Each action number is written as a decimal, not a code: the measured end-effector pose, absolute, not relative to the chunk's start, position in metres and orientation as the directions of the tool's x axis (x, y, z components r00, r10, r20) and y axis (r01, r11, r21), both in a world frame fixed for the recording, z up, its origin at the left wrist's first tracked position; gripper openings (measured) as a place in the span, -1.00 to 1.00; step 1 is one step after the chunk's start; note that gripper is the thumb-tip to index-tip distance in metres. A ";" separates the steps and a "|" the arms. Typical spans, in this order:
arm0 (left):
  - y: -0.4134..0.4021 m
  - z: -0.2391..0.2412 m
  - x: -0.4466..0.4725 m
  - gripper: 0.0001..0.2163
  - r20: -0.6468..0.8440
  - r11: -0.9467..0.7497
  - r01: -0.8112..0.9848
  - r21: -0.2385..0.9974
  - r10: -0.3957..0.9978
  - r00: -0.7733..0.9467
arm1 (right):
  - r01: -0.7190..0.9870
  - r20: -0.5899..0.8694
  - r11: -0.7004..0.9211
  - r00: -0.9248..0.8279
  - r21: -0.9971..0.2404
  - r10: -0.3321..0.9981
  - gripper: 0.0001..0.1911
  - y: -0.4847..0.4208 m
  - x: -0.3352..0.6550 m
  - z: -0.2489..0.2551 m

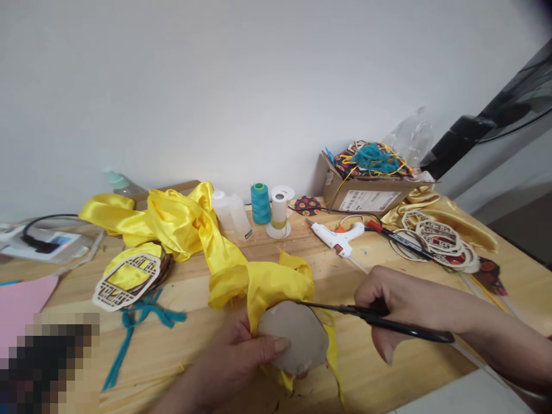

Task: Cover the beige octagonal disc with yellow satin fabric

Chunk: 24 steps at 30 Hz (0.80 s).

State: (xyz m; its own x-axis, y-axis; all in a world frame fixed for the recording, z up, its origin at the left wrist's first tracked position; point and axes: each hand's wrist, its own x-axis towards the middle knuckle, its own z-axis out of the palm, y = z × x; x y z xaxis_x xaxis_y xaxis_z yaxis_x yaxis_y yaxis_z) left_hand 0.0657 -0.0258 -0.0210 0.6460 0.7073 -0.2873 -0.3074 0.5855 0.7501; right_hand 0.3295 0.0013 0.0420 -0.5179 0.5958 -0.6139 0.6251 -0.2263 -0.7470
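Note:
My left hand (239, 359) grips a flat grey cardboard piece (297, 339) with yellow satin fabric (259, 282) folded round its edges, the thumb pressed on top. My right hand (401, 307) is closed on black scissors (379, 319). Their blades point left and reach the fabric at the upper edge of the cardboard piece. The long strip of yellow satin (172, 221) runs back across the wooden table (388, 368) to the left.
A white glue gun (338, 237), teal thread spool (260, 203), white spool (279, 214) and two plastic bottles (233, 215) stand behind. A cardboard box (366, 195) of scraps and wooden lattice cutouts (435, 238) lie at right. Another lattice frame (127, 279) and teal cord (133, 322) lie at left.

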 end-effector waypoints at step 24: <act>-0.025 -0.019 0.066 -0.77 -0.311 0.564 -0.301 0.769 0.742 0.594 | 0.598 -0.569 -0.169 -0.581 -0.784 0.582 -0.66 0.002 0.323 0.045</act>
